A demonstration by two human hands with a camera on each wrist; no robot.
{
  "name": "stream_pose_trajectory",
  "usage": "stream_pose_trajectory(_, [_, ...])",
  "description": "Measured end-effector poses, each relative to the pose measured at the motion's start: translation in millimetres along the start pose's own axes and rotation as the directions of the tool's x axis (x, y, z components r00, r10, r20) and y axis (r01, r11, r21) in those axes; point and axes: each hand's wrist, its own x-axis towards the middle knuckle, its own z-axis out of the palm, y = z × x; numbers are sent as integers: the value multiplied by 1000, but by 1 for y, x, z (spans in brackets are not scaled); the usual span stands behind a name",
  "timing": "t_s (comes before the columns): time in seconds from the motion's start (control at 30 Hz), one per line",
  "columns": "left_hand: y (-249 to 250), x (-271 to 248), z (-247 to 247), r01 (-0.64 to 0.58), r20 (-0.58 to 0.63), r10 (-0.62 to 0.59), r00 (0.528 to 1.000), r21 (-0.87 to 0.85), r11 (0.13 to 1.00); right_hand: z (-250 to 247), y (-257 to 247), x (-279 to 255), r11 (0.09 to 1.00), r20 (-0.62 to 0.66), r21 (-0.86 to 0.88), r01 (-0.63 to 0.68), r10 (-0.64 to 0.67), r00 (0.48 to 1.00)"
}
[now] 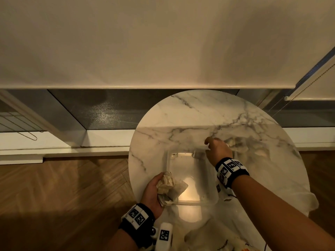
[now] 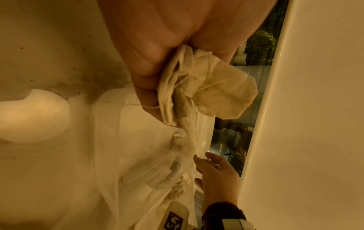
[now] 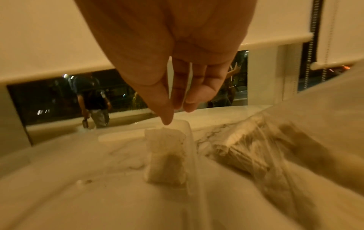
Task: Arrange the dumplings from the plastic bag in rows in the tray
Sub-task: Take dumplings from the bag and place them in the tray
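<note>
While the left hand (image 1: 154,192) grips crumpled dumplings (image 1: 170,187), right-hand fingers (image 3: 167,109) hang straight above the clear tray (image 1: 213,197).

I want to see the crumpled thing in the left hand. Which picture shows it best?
The left wrist view: the crumpled wad fills the middle, close and sharp, gripped by the left hand. The head view shows it small. The right wrist view misses it.

Round marble table (image 1: 190,113) (white, grey-veined) standing on wood floor (image 1: 54,187). Directly on it: clear tray (image 1: 167,160) near the centre; just right of the tray, plastic bag (image 1: 257,149) holding dumplings (image 1: 233,143).
</note>
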Motion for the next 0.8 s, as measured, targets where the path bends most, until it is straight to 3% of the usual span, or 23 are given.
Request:
stream_pose_trajectory(0.13, [1, 2, 4, -33, 31, 32, 999, 52, 998, -11, -15, -32, 928, 24, 366, -74, 70, 997])
stream_pose_trajectory(0.23, [3, -2, 12, -55, 76, 48, 996, 102, 993, -23, -40, -65, 775, 192, 619, -128, 9, 981])
stream_pose_trajectory(0.3, [4, 1, 13, -68, 86, 57, 995, 124, 990, -33, -56, -84, 704, 338, 681, -204, -55, 939])
stream_pose_trajectory(0.43, [4, 2, 20, -127, 143, 102, 984, 175, 976, -41, -68, -99, 743, 494, 627, -234, -146, 857])
stream_pose_trajectory(0.6, [9, 4, 16, -139, 133, 117, 984, 167, 976, -45, -68, -98, 696, 385, 693, -187, -139, 912])
stream_pose_trajectory(0.8, [15, 5, 7, -102, 22, 102, 995, 37, 994, -54, -57, -90, 500, 241, 851, -162, -96, 966])
